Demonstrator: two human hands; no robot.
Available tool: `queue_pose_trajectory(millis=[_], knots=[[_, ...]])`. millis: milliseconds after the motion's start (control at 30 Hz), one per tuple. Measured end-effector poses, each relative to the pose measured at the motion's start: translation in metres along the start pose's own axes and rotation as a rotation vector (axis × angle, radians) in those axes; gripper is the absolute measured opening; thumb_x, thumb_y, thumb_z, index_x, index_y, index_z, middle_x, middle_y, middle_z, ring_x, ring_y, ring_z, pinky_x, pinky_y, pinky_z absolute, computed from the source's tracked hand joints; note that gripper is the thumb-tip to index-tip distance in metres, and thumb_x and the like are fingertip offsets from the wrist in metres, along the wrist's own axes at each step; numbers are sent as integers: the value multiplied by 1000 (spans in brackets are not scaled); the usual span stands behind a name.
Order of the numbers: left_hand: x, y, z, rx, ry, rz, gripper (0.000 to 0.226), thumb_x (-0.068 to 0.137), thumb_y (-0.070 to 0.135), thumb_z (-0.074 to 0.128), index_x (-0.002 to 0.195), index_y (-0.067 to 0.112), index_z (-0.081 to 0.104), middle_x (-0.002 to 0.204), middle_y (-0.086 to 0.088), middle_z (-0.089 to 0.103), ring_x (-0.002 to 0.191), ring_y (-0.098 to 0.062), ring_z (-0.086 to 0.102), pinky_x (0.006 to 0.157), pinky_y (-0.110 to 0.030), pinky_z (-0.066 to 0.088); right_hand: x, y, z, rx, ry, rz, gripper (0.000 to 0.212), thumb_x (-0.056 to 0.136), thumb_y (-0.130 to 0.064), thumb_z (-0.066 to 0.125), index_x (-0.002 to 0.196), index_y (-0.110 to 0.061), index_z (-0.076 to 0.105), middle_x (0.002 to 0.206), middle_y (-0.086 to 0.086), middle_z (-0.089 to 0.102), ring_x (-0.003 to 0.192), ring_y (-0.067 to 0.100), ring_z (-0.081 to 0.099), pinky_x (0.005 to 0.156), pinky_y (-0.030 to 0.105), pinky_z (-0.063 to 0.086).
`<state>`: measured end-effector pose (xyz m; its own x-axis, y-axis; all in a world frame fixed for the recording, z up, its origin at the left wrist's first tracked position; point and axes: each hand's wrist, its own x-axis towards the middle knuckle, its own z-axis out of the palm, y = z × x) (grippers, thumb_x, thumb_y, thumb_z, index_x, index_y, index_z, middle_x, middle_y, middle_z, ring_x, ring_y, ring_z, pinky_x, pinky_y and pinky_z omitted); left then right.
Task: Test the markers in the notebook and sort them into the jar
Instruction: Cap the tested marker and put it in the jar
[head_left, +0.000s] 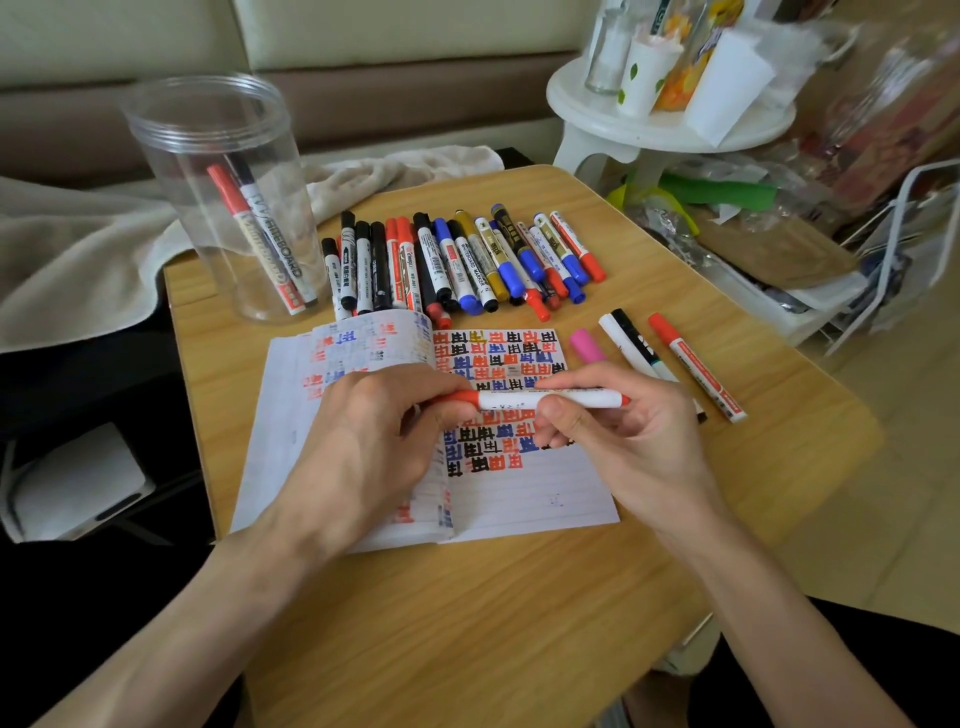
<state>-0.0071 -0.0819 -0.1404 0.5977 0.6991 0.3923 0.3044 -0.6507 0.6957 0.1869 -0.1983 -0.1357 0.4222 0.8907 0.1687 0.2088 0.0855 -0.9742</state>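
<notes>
We look down from the head camera at a wooden table (467, 623) with an open notebook (524, 501) lying on it. Its right page is partly filled with rows of red, blue, black and gold test marks. Above that page both hands hold one red marker (550, 400) level, lying left to right. The left hand (374, 431) has its fingers curled round the marker's red cap end. The right hand (628, 447) pinches the white barrel between thumb and curled fingers, and a red tip of the marker shows just past them. At the far left corner of the table stands a tall clear jar (208, 124), upright and open at the top. Two markers in the jar (260, 234), one red-capped and one black-capped, lean against its wall. Beyond the notebook, a crowded row of markers (467, 260) lies side by side. To the right of the notebook lie a pink marker (587, 345), a black-capped marker (636, 345) and a red-capped marker (696, 366). A pale towel (78, 244) lies left of the table, and a white stool (649, 130) stands behind it.
</notes>
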Motion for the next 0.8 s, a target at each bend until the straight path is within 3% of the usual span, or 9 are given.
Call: queue_pose_trajectory(millis=[100, 167, 233, 333, 400, 500, 567, 667, 800], knots=[[0, -2, -2, 14, 2, -16, 8, 91, 23, 74, 97, 26, 80, 83, 17, 74, 77, -11, 64, 70, -23, 47, 1, 0, 4, 4, -6, 3, 16, 86, -10, 78, 101, -7, 77, 76, 10, 77, 69, 26, 76, 68, 24, 60], [-1, -1, -3, 20, 3, -12, 9, 91, 23, 74, 97, 25, 80, 84, 20, 73, 80, -5, 65, 70, -15, 46, 1, 1, 5, -1, -15, 1, 14, 87, -8, 78, 101, -8, 78, 76, 11, 77, 69, 26, 76, 67, 24, 60], [-1, 0, -8, 13, -22, -20, 14, 91, 34, 70, 99, 27, 79, 85, 25, 71, 82, 0, 65, 72, -9, 45, 2, 1, 7, 8, -25, 22, 14, 88, -7, 78, 102, -8, 78, 76, 12, 76, 69, 25, 75, 68, 24, 60], [4, -3, -20, -54, -96, -92, 30, 83, 56, 60, 99, 36, 75, 84, 20, 71, 81, -11, 65, 71, -21, 50, 9, -1, 10, 57, -57, 69, 18, 87, -12, 78, 105, -11, 78, 83, 9, 78, 75, 22, 76, 72, 23, 59], [10, -3, -27, -143, -95, -122, 24, 83, 50, 66, 98, 35, 75, 88, 15, 73, 79, -13, 67, 72, -31, 54, 14, -5, 13, 57, -78, 67, 20, 88, -14, 79, 107, -18, 78, 93, 3, 79, 85, 17, 77, 77, 23, 59], [17, 1, -37, -322, 27, -189, 19, 87, 37, 71, 101, 24, 75, 92, 10, 76, 81, -10, 72, 69, -25, 58, 21, -8, 15, 27, -73, 29, 32, 87, -14, 82, 117, -26, 75, 108, -7, 78, 101, 12, 75, 87, 25, 60], [22, 4, -47, -414, 125, -236, 18, 89, 34, 71, 101, 21, 75, 94, 8, 76, 84, -9, 72, 69, -20, 55, 24, -9, 16, 24, -39, 43, 43, 87, -17, 83, 126, -29, 70, 110, -6, 78, 101, 12, 74, 87, 24, 59], [35, 6, -63, -520, 238, -246, 17, 95, 28, 68, 106, 17, 73, 100, -2, 76, 93, -19, 74, 76, -31, 56, 27, -8, 21, -19, 12, 73, 57, 86, -23, 84, 137, -33, 61, 113, -14, 75, 96, 6, 73, 83, 16, 56], [51, 12, -85, -568, 322, -204, 16, 102, 18, 62, 113, 7, 66, 105, -10, 76, 100, -27, 74, 82, -41, 60, 34, -8, 28, -46, 55, 75, 46, 89, -21, 82, 131, -30, 67, 109, -15, 76, 98, 2, 72, 87, 18, 57]])
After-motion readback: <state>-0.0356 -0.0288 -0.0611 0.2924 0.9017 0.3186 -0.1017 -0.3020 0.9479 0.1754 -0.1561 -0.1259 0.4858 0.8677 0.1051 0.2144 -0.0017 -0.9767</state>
